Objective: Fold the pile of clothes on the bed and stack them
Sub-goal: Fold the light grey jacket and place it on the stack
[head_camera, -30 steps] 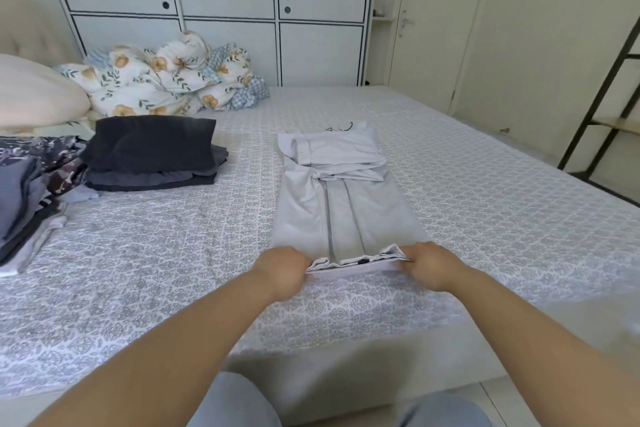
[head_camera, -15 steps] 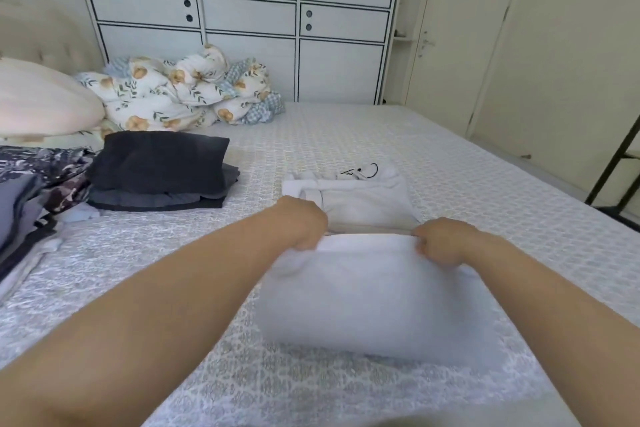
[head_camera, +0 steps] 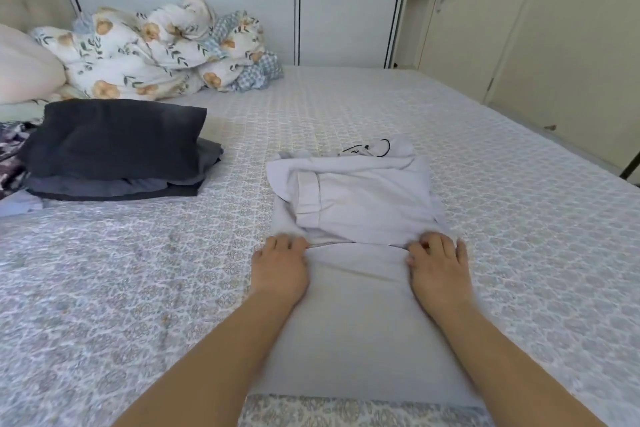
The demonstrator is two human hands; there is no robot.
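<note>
Left hand [head_camera: 280, 269] and right hand [head_camera: 438, 265] are pressing, fingers curled over its folded edge, the pale grey cotton garment [head_camera: 356, 253] lying mid-bed; uneven release risks the fold springing open.

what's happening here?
A person is folding a light grey garment on the bed. The near half is folded up over the far half, and the left hand and right hand rest on its folded edge at either side. A dark folded stack sits to the left; unfolded clothes lie at the far left.
</note>
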